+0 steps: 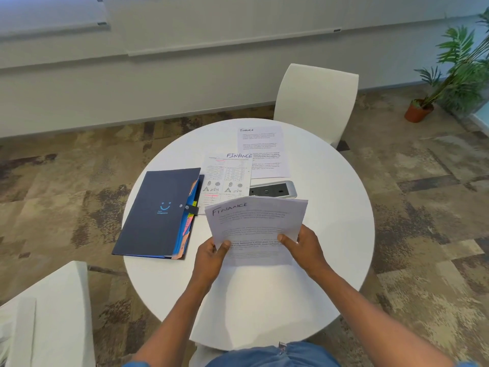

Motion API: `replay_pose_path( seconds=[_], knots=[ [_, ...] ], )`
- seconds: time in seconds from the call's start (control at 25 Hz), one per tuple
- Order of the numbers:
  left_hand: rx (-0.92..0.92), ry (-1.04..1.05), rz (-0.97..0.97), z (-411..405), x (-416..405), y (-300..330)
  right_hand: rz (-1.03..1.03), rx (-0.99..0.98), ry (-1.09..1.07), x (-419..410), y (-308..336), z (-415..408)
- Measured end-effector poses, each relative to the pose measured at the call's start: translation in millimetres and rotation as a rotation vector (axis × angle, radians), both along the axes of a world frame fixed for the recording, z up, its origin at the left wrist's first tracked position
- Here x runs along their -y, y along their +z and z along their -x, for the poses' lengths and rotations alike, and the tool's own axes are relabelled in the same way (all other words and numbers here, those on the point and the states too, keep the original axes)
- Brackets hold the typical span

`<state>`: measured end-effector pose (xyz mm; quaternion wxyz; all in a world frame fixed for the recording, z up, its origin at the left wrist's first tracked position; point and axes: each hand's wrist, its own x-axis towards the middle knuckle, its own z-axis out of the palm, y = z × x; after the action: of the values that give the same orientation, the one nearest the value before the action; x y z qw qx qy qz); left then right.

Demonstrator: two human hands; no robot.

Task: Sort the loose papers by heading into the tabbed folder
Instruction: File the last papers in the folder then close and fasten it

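I hold a sheet headed "FINANCE" (255, 223) above the round white table (330, 234). My left hand (211, 256) pinches its lower left edge, and my right hand (304, 247) pinches its lower right edge. Two more sheets lie flat further back: a chart page headed "FINANCE" (227, 178) and a text page headed "FINANCE" (262, 152). The dark blue tabbed folder (158, 213) lies closed at the table's left, strap fastened, with coloured tabs sticking out along its right edge.
A power socket unit (272, 190) is set in the table's middle, partly hidden by the held sheet. One white chair (315, 102) stands behind the table, another (45, 313) at the near left. A potted plant (449, 83) stands at the far right.
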<state>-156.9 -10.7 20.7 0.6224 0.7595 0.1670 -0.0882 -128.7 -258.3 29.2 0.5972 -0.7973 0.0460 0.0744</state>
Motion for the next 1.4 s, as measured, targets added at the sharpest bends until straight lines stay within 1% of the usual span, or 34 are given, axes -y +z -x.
replay_pose_path(
  seconds=[0.16,0.32,0.44,0.56,0.68,0.8,1.0,1.2,1.4],
  knots=[
    [0.017,0.027,-0.028,2.0,1.4,-0.2,0.054,0.009,-0.023,-0.5,2.1,4.8],
    [0.019,0.064,-0.064,0.0,-0.8,-3.4,0.048,0.002,-0.075,-3.1,0.8,6.2],
    [-0.024,0.042,-0.096,-2.0,-3.6,-10.1,0.146,-0.048,-0.052,-3.5,-5.4,7.1],
    [-0.044,0.038,-0.121,-2.6,-6.6,-12.7,0.223,0.006,-0.023,-4.6,-11.7,7.0],
    [-0.021,0.033,-0.092,-2.6,-11.8,-14.3,0.175,-0.053,-0.057,-13.4,-11.1,8.4],
    [-0.026,0.008,-0.103,-6.5,-23.5,-14.0,0.14,-0.084,-0.008,-24.2,-16.5,3.3],
    [-0.06,-0.003,-0.134,-13.2,-57.2,-16.4,0.155,-0.225,-0.016,-45.7,-30.2,-20.3],
    [-0.146,0.099,-0.098,-24.1,-103.1,-23.8,0.053,-0.37,-0.082,-71.6,-35.7,-56.9],
    [-0.19,0.176,-0.035,-38.4,-138.2,-22.3,0.086,-0.572,-0.142,-91.5,-52.2,-101.3]
  ],
)
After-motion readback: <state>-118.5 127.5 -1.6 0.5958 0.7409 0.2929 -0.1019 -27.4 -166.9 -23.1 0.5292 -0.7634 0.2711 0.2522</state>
